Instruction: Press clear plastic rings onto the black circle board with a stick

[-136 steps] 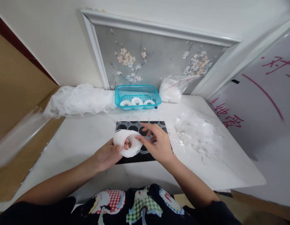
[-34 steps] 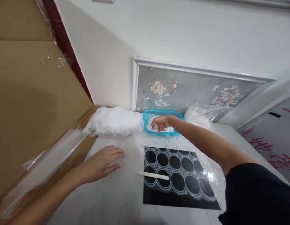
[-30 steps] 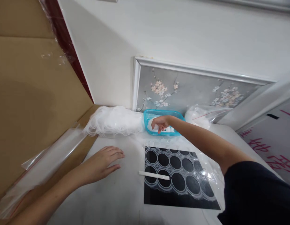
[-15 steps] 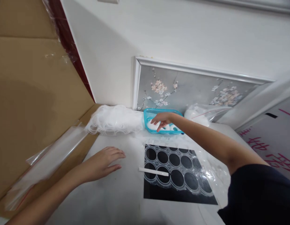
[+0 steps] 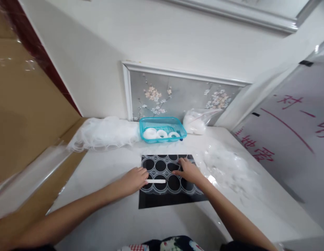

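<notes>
White table (image 5: 104,162) | left hand (image 5: 135,179) pinching white stick (image 5: 157,181) | right hand (image 5: 189,170) at ringed sheet (image 5: 154,172)

A white wall (image 5: 99,52) rises at the far side, with a soft diagonal shadow at left. Low on it sits a grey panel (image 5: 188,87) of pale blossom branches in white moulding; another frame (image 5: 237,15) shows higher, at far right. Brown cardboard (image 5: 28,104) and a dark red strip (image 5: 41,57) stand left, a red-lettered whiteboard (image 5: 287,167) right, beyond a white table (image 5: 279,212) in dull light.
</notes>
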Available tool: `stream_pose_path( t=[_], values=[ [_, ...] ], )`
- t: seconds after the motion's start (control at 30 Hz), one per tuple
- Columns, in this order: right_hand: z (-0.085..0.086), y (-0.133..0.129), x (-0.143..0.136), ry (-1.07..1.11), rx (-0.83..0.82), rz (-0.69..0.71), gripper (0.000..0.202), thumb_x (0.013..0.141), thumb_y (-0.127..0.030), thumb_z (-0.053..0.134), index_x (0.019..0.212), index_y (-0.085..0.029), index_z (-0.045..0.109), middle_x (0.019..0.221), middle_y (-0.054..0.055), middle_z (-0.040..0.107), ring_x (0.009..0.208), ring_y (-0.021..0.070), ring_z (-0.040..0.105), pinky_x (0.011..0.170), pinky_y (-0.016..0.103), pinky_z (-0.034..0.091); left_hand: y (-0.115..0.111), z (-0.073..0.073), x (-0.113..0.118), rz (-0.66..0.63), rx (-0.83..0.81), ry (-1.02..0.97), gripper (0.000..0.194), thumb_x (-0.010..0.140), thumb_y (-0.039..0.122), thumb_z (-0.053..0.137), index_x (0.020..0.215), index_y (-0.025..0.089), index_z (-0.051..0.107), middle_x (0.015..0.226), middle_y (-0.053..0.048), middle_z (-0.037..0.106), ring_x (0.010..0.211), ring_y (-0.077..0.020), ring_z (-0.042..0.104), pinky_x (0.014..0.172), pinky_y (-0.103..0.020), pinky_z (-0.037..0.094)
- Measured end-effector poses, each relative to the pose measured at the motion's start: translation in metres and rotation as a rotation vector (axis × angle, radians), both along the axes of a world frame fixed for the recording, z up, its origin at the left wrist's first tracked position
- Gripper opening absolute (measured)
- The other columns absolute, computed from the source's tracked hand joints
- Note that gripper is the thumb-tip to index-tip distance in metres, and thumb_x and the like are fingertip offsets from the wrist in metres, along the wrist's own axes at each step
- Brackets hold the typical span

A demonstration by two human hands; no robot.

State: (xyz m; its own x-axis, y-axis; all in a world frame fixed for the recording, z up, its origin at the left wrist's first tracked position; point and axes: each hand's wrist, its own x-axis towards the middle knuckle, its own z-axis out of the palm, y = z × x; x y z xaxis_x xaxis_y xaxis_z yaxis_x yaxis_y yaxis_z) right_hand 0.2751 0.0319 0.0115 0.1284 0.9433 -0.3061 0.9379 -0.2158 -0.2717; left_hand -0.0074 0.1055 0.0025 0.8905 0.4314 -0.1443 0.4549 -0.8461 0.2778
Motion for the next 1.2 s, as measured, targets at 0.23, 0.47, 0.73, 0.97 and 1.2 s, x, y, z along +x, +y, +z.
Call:
stream_pose_path(
  t=[0.23,0.47,0.73,0.97,1.2],
  values=[
    [-0.006,-0.033,0.018,0.226,0.047,0.124,0.015,0.091,-0.031,0.057,0.082,-0.020,0.061,0.078,0.004,0.069,0.074,0.0197,0.064,0.063,0.027,0.038,-0.014,0.032,0.005,-0.001,-0.238,0.012,0.023,0.095,0.031,0.043,0.082,0.021,0.059,0.083,-0.003,0.065,0.076,-0.0194,0.060,0.070,-0.028,0.044],
    [0.068,-0.082,0.153,0.505,0.972,-0.693,0.043,0.080,-0.060,0.058,0.089,-0.019,0.062,0.081,0.008,0.065,0.062,0.0186,0.059,0.052,0.031,0.046,-0.029,0.067,-0.012,0.414,-0.618,-0.254,0.035,0.093,0.053,0.049,0.083,0.020,0.056,0.078,0.001,0.052,0.073,-0.0155,0.047,0.067,-0.024,0.037],
    [0.038,-0.114,0.114,0.121,0.938,-0.641,0.066,0.081,-0.062,0.056,0.126,-0.014,0.063,0.139,0.022,0.052,0.128,0.0412,0.049,0.102,0.060,0.041,-0.043,0.051,0.033,0.600,-0.902,-0.524,0.045,0.082,0.063,0.058,0.079,0.019,0.053,0.069,0.003,0.051,0.065,-0.0135,0.046,0.060,-0.025,0.034],
    [-0.018,-0.097,-0.034,1.312,0.237,-0.181,0.065,0.081,-0.061,0.066,0.132,-0.021,0.063,0.069,0.003,0.064,0.062,0.0167,0.056,0.061,0.030,0.047,-0.072,0.045,0.067,0.214,-0.885,-0.290,0.036,0.087,0.052,0.062,0.085,0.017,0.065,0.072,0.001,0.060,0.063,-0.0113,0.051,0.057,-0.021,0.036],
    [-0.019,-0.083,-0.022,1.283,0.441,-0.593,0.057,0.079,-0.070,0.061,0.090,-0.017,0.079,0.058,0.001,0.056,0.059,0.0139,0.050,0.060,0.027,0.043,0.038,0.030,0.014,0.374,0.232,-0.197,0.023,0.096,0.031,0.052,0.111,0.020,0.066,0.110,-0.009,0.069,0.103,-0.0227,0.063,0.092,-0.034,0.048]
  ],
)
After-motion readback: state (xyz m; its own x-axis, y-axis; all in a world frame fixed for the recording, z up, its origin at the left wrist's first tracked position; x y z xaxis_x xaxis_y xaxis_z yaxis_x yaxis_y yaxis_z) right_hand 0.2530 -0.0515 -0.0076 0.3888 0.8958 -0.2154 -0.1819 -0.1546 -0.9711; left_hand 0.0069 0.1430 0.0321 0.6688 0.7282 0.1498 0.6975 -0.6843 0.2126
